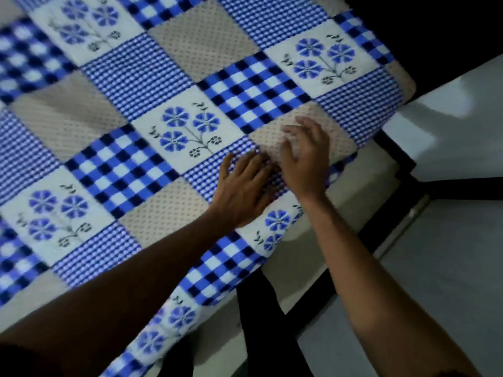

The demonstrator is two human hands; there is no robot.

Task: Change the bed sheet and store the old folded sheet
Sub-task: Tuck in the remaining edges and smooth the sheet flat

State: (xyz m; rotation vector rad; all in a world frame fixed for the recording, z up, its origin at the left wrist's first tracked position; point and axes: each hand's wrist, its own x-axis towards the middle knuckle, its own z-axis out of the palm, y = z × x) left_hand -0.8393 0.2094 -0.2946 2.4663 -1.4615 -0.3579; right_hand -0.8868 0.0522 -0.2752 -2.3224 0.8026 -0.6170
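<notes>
A patchwork bed sheet (pixel 152 110) of blue checks, blue flowers and beige dotted squares lies spread over the bed and fills most of the view. Its edge hangs a little over the bed's right side. My left hand (pixel 242 189) lies flat on the sheet near that edge, fingers straight. My right hand (pixel 304 156) rests just beside it on a beige square, fingers spread and slightly bent, palm down. The two hands almost touch. Neither hand holds any cloth.
The mattress side (pixel 362 186) shows pale below the sheet's edge. A dark bed frame (pixel 402 210) runs along it. Light floor tiles (pixel 449 268) lie to the right. My dark trouser leg (pixel 261 322) stands close to the bed.
</notes>
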